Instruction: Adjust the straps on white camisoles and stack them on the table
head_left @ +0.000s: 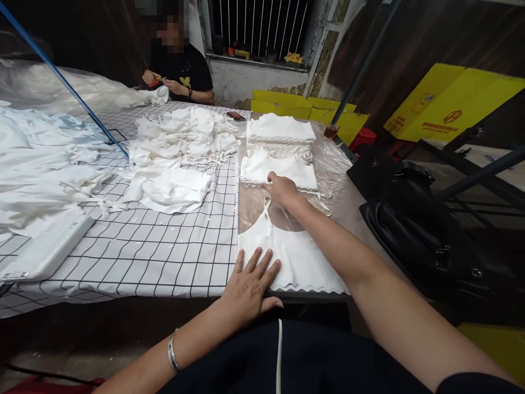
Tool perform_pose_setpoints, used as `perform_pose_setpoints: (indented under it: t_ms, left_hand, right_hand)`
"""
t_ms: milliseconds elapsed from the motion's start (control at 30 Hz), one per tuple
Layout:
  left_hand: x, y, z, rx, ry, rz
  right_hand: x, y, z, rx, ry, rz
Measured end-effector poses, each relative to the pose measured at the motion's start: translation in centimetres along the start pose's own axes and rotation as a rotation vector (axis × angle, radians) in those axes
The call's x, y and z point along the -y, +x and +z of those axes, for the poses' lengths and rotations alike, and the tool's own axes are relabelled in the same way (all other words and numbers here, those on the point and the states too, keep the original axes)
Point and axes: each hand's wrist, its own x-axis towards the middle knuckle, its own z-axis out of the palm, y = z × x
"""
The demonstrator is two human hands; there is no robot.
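A white camisole [303,254] with thin straps and a wavy hem lies spread at the table's front edge. My left hand [250,284] rests flat on its lower left part, fingers spread. Reaching over the garment, my right hand [283,189] is at the front edge of a folded stack of white garments [279,168]. Its fingers are curled together, and what they pinch, if anything, is hidden. One strap loop [267,203] of the camisole stands just below that hand. Behind is a second, taller white stack [280,129].
Loose white garments [184,134] are heaped on the checked tablecloth [197,241], with a white flat box [49,249] at left. A black bag [418,235] sits at right. Across the table, a person [182,71] holds red-handled snips. Yellow boxes [283,102] stand behind the stacks.
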Motion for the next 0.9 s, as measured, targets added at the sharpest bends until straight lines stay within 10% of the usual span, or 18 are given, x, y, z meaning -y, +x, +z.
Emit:
perform_pose_setpoints:
  t_ms: [200,333,533,700,900]
  left_hand:
    - [0.5,-0.5,-0.1,0.028,0.027,-0.049]
    - [0.8,-0.5,-0.4,0.054,0.066,-0.044]
    - [-1.3,3.5,-2.8,0.001,-0.04,0.163]
    - [-5.2,9.5,-2.0,0.107,-0.241,0.476]
    - [-5.8,11.8,0.7,0.208,-0.26,0.524]
  right_hand:
    - [-7.0,-13.3,-1.0,-0.037,-0.204,-0.453]
    - [-11.3,-18.5,-1.1,-0.162,-0.126,-0.375]
    - [-13.8,-11.7,-8.5,-0.565,0.129,0.169]
    - [-14.5,-5.3,-11.3,-0.425,0.087,0.229]
    - [-13.5,-7.7,-9.4,0.106,-0.12,0.294]
